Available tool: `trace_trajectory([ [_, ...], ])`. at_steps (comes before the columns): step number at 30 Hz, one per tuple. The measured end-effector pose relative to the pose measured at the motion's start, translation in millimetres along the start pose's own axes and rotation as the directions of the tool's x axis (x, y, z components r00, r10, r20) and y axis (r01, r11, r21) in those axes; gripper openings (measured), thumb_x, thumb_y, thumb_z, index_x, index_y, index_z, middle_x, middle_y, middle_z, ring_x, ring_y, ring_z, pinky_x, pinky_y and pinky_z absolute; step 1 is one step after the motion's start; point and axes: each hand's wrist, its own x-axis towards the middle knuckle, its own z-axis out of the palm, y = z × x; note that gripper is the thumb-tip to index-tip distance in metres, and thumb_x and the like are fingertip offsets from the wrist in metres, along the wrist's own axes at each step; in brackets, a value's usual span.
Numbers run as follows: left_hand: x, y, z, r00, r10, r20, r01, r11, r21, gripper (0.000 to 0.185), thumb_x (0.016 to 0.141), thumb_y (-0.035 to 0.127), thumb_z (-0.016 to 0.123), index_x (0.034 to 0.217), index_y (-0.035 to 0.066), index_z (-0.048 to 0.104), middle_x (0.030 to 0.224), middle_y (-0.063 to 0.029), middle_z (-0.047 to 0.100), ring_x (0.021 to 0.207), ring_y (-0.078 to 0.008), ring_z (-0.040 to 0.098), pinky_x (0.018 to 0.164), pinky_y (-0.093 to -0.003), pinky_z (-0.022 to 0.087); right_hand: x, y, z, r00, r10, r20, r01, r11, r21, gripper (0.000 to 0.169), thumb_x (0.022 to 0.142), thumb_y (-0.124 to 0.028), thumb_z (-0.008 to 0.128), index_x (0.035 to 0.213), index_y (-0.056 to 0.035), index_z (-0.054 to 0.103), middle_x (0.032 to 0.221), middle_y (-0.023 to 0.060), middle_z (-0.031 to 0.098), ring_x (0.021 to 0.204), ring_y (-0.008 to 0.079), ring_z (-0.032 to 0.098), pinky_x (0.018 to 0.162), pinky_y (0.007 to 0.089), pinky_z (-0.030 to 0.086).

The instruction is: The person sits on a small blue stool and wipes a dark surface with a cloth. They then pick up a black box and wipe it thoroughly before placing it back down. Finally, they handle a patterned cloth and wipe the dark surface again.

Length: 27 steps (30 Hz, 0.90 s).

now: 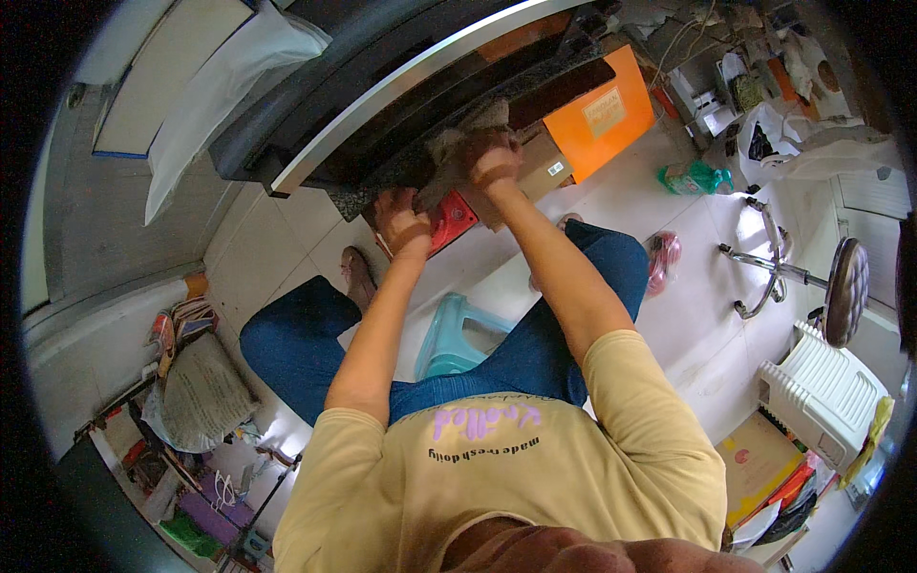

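Observation:
Below the long metal edge strip (pixel 401 86) of a dark cabinet or table, both my arms reach forward. My left hand (pixel 402 218) lies at the left end of a red box (pixel 453 220), its fingers partly hidden. Further right, my right hand (pixel 494 154) is at a greyish-brown crumpled cloth or bag (pixel 448 154); its fingers are dark and blurred, so its grip is unclear. A brown cardboard box (pixel 542 172) with a small white label sits beside that hand. Next to it stands an orange box or bag (pixel 605 114) bearing writing.
A turquoise plastic stool (pixel 448 336) is between my legs. At the right are a green plastic bottle (pixel 693 177), a wheeled chair base (pixel 777 265), a pink shoe (pixel 664 261) and a white ribbed plastic item (pixel 824 394). A stuffed sack (pixel 204 394) leans at the left.

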Motion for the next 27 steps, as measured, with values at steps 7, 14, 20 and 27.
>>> trace_trajectory([
  [7, 24, 13, 26, 0.729, -0.388, 0.564, 0.671, 0.57, -0.475, 0.054, 0.086, 0.037, 0.069, 0.129, 0.007, 0.058, 0.125, -0.0141, 0.06, 0.112, -0.0278, 0.057, 0.096, -0.0365, 0.043, 8, 20, 14, 0.985, -0.069, 0.16, -0.047, 0.777, 0.627, 0.036, 0.09, -0.028, 0.053, 0.117, -0.0072, 0.062, 0.108, 0.0228, 0.064, 0.097, 0.0399, 0.06, 0.085, 0.0456, 0.048],
  [14, 68, 73, 79, 0.953, -0.234, 0.195, 0.272, 0.367, -0.89, 0.044, 0.094, 0.027, 0.059, 0.13, 0.003, 0.052, 0.122, -0.0128, 0.061, 0.109, -0.024, 0.057, 0.094, -0.0356, 0.044, 21, 31, 2, 0.966, 0.256, 0.023, -0.201, 0.698, 0.687, 0.064, 0.083, -0.034, 0.058, 0.135, 0.0013, 0.046, 0.13, 0.0241, 0.053, 0.124, 0.0396, 0.047, 0.098, 0.0453, 0.043],
  [20, 49, 52, 48, 0.94, -0.03, 0.34, 0.291, 0.588, -0.755, 0.042, 0.094, 0.022, 0.058, 0.132, 0.005, 0.051, 0.125, -0.0131, 0.059, 0.11, -0.0287, 0.058, 0.097, -0.0385, 0.044, -11, -2, -16, 0.993, -0.037, -0.116, 0.073, 0.942, 0.326, 0.051, 0.088, -0.035, 0.054, 0.133, -0.0113, 0.05, 0.144, 0.0177, 0.039, 0.131, 0.0387, 0.037, 0.108, 0.0524, 0.03],
  [27, 18, 81, -177, 0.832, 0.498, 0.242, -0.223, 0.701, -0.678, 0.032, 0.09, -0.001, 0.054, 0.121, 0.003, 0.06, 0.109, -0.014, 0.067, 0.096, -0.0218, 0.065, 0.083, -0.0296, 0.051, -36, -14, 1, 0.949, -0.199, -0.245, 0.229, 0.968, 0.103, 0.039, 0.087, -0.033, 0.056, 0.119, -0.0116, 0.059, 0.138, 0.0228, 0.042, 0.127, 0.0422, 0.04, 0.106, 0.0524, 0.032],
])
